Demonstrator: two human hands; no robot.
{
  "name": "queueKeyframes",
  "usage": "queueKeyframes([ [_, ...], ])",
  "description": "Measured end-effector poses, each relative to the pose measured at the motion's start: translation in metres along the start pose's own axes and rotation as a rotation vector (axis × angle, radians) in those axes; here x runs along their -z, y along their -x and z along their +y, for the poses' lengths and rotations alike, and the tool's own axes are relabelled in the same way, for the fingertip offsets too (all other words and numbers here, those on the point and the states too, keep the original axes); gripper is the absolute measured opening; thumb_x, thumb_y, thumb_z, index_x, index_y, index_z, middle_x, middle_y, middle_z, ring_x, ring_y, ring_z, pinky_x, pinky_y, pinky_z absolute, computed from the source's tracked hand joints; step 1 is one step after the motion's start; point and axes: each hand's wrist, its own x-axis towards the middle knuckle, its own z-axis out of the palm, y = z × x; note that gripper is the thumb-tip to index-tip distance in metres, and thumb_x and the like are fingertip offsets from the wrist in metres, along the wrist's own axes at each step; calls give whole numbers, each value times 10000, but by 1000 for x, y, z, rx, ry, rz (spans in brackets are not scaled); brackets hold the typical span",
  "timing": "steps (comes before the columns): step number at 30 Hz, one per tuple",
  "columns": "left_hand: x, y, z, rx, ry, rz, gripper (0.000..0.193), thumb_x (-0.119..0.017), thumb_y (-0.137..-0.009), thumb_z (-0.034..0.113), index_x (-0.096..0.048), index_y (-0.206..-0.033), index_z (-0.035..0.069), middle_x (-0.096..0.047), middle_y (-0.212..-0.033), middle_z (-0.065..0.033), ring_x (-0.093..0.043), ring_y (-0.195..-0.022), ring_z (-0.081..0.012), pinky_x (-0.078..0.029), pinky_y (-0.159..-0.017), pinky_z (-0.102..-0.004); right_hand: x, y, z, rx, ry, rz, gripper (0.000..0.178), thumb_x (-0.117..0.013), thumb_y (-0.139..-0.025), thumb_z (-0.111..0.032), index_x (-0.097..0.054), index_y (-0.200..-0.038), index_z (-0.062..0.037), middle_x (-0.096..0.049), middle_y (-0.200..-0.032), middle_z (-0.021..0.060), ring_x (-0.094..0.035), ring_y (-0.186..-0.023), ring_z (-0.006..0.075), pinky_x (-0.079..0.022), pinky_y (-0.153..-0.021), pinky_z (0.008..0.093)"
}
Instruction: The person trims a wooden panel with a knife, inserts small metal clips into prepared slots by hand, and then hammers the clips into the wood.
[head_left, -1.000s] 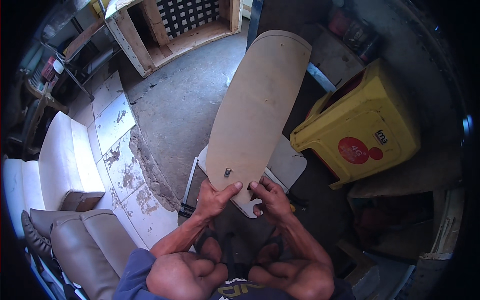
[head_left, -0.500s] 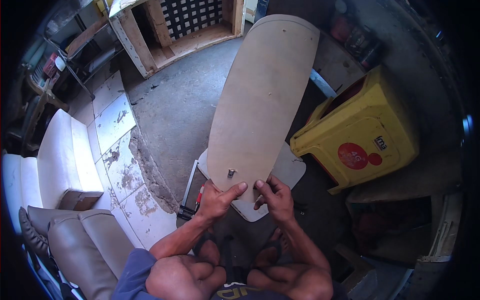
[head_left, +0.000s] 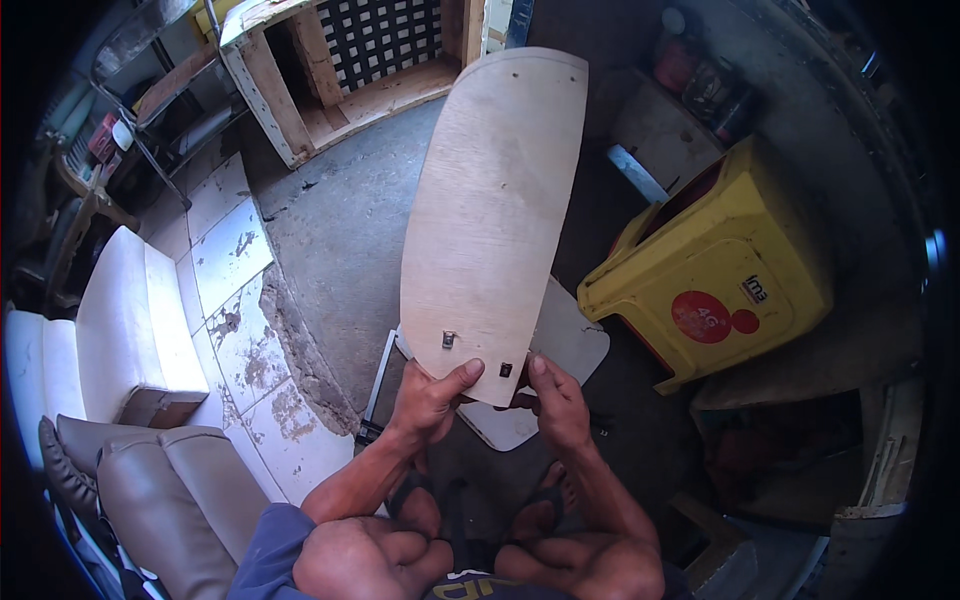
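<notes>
A long pale plywood panel (head_left: pixel 490 220) with rounded ends slants up and away in front of me. My left hand (head_left: pixel 430 402) grips its near left corner, thumb on top and fingers underneath. At the near right edge, my right hand (head_left: pixel 557 405) is closed on the panel, its thumb upright beside the edge and its other fingers partly hidden below. Two small dark metal fittings sit on the near end: one metal fitting (head_left: pixel 448 340) above my left thumb, another metal fitting (head_left: pixel 506 370) closer to my right hand. Another pale board (head_left: pixel 575 340) lies beneath, partly covered.
A yellow plastic stool (head_left: pixel 740 275) lies on its side at the right. To the left are white cushions (head_left: pixel 140 320) and brown padded cushions (head_left: pixel 180 480). A wooden frame with black webbing (head_left: pixel 385 45) stands at the back. A clamp bar (head_left: pixel 380 380) lies by the lower board.
The panel's far end has swung left and its tilt has changed. My right thumb has come off the panel's face, and the second metal fitting now shows there.
</notes>
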Motion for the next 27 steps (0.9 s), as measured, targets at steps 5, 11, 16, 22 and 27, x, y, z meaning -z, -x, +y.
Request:
queueKeyframes([
  [5, -2, 4, 0, -13, 33, -32, 427, -707, -933, 37, -550, -1323, -38, -687, -1199, -149, -675, -1100, -233, -551, -971, -373, -3, 7, -5, 74, 78, -17, 379, -608, -1045, -283, -629, -1233, 46, -690, -1021, 89, -650, -857, 123, -575, -739, 297],
  [11, 8, 11, 5, -55, -59, -24, 390, -707, -939, 43, -579, -1297, -47, -689, -1190, -146, -671, -1094, -215, -557, -947, -364, -17, 0, -1, -19, 164, 45, 330, -665, -1007, -284, -669, -1134, 21, -677, -894, 45, -619, -751, 104, -522, -674, 274],
  [16, 3, 7, 1, -101, -184, 12, 383, -729, -923, 57, -603, -1271, -43, -695, -1161, -119, -672, -1053, -190, -552, -922, -355, -6, -6, 7, -63, -46, -30, 333, -699, -976, -271, -658, -1168, -1, -677, -946, 51, -626, -801, 111, -513, -680, 286],
  [22, 26, 15, 1, -195, -195, 109, 590, -727, -878, 20, -457, -1401, -17, -626, -1241, -157, -652, -1111, -282, -538, -959, -400, -12, -19, 30, -102, -161, -247, 436, -678, -998, -307, -595, -1323, -29, -669, -1102, 30, -640, -929, 128, -556, -740, 315],
  [27, 35, -12, -31, -289, -193, -103, 600, -718, -880, 14, -446, -1413, -14, -613, -1265, -170, -641, -1128, -301, -537, -976, -435, 17, -3, 31, -67, -109, -236, 474, -645, -1020, -326, -546, -1397, -55, -642, -1127, 25, -621, -971, 113, -578, -713, 297],
])
